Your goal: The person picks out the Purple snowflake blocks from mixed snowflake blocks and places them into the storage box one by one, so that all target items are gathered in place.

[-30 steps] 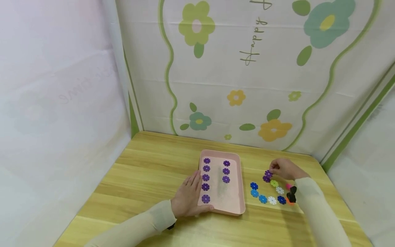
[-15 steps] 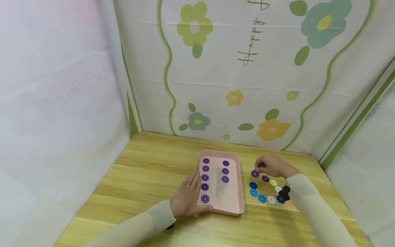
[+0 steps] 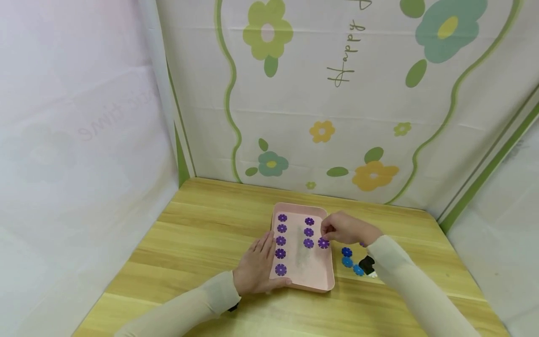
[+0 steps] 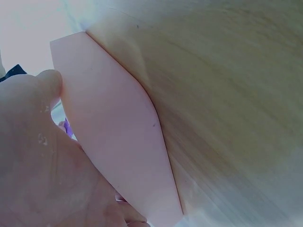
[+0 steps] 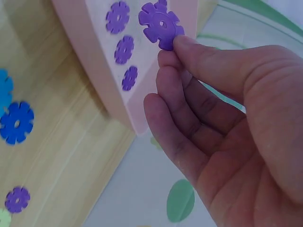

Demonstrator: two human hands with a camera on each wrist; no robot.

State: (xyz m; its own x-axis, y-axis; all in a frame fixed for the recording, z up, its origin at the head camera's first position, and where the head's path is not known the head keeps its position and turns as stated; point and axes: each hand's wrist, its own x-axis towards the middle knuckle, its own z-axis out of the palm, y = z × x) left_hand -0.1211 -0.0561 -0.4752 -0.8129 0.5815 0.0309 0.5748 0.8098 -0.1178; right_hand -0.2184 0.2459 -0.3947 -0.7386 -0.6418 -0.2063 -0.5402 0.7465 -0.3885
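Observation:
A pink tray (image 3: 290, 286) lies on the table. Inside it stand purple notched plastic discs: a longer column along the left side and three, such as this purple disc (image 3: 309, 232), toward the right. My left hand (image 3: 257, 269) rests against the tray's left side with fingers straight and the thumb along the near edge; the left wrist view shows it at the tray's wall (image 4: 111, 113). Over the tray's right rim, my right hand (image 3: 347, 228) pinches another purple disc (image 5: 161, 23) between thumb and fingertips.
To the tray's right lie loose discs on the wooden table (image 3: 202, 224), including a dark blue disc (image 3: 346, 252) and a light blue disc (image 3: 347, 262). My right forearm hides others. A printed fabric wall (image 3: 290, 107) rises behind the table.
My right hand has moved left, carrying the purple disc from the loose discs on the table to above the tray's right rim. My left hand has stayed at the tray's side.

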